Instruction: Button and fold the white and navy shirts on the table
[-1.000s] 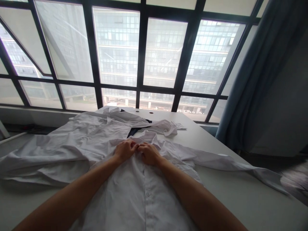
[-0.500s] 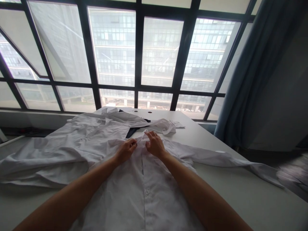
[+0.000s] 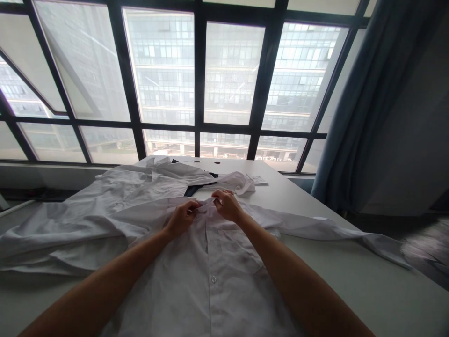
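Observation:
A white button-up shirt (image 3: 182, 290) lies front side up on the table before me, its collar end away from me. One sleeve stretches out to the right. My left hand (image 3: 182, 216) pinches the fabric at the left of the collar. On the other side, my right hand (image 3: 226, 204) grips the collar between thumb and fingers. Between the hands the collar cloth is bunched and slightly raised. Below them a clear button (image 3: 213, 279) shows on the front placket. My fingertips partly hide the collar.
More white shirts (image 3: 115, 187) lie rumpled at the left and far side, with a dark cloth (image 3: 192, 190) among them. The white table (image 3: 315, 262) reaches towards the windows. A blue-grey curtain (image 3: 345, 126) hangs at right. Something blurred and pale (image 3: 428, 245) is by the right edge.
My right hand has turned slightly, its fingers curling in more over the collar. The left hand stays on the collar's left side. The shirt has hardly shifted.

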A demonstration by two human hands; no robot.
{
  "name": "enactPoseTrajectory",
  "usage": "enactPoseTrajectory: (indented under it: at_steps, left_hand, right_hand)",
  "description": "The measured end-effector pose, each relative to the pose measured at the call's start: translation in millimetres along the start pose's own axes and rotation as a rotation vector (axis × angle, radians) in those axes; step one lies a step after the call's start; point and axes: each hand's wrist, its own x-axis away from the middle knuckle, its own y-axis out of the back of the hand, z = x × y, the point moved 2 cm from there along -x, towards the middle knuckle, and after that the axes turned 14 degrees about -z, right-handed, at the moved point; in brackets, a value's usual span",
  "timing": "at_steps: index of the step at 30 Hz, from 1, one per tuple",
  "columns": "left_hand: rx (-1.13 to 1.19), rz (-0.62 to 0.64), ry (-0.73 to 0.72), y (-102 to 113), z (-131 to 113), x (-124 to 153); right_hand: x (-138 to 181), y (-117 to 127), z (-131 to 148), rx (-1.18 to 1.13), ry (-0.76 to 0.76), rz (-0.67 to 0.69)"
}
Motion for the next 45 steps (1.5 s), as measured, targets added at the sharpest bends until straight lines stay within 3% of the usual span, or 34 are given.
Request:
enactPoseTrajectory:
  at_steps: [6, 9, 13, 19, 25, 31, 36, 38, 41, 45]
  left_hand:
    - [-0.033, -0.148, 0.093, 3.3, 18.3, -6.3]
    - [0.073, -0.144, 0.201, 2.5, 28.1, -9.9]
    - [0.189, -0.114, 0.243, 5.1, 31.3, -13.9]
    - [0.355, 0.030, 0.368, 10.7, 26.6, -13.2]
    - [0.590, 0.276, 0.556, 15.2, 20.4, -9.2]
    - [0.595, 0.564, 0.556, 22.0, 10.5, -9.3]
    - [0.449, 0.734, 0.467, 33.9, -1.9, -17.7]
    - [0.405, 0.747, 0.451, 40.2, -6.0, -23.3]
    - [0.423, 0.664, 0.451, 48.0, -12.7, -31.6]
    - [0.464, 0.590, 0.454, 48.7, -28.5, -32.2]
  right_hand:
    - [-2.2, 6.2, -6.9, 0.045, 0.010, 0.094]
    - [-2.4, 7.6, -10.6, 0.005, -0.029, 0.131]
    - [-3.3, 5.2, -20.8, -0.138, -0.171, 0.106]
    - [-3.8, -2.8, -42.2, -0.312, -0.382, 0.069]
    - [-5.1, -10.4, -46.2, -0.447, -0.416, 0.021]
    - [-4.8, -19.0, -43.2, -0.688, -0.583, -0.032]
    - [-3.0, -22.4, -43.3, -0.657, -0.621, -0.080]
    - [-2.2, -22.6, -43.0, -0.605, -0.611, -0.106]
    - [-1.6, -22.7, -40.9, -0.563, -0.603, -0.123]
    - [-3.6, -24.4, -35.1, -0.653, -0.624, -0.094]
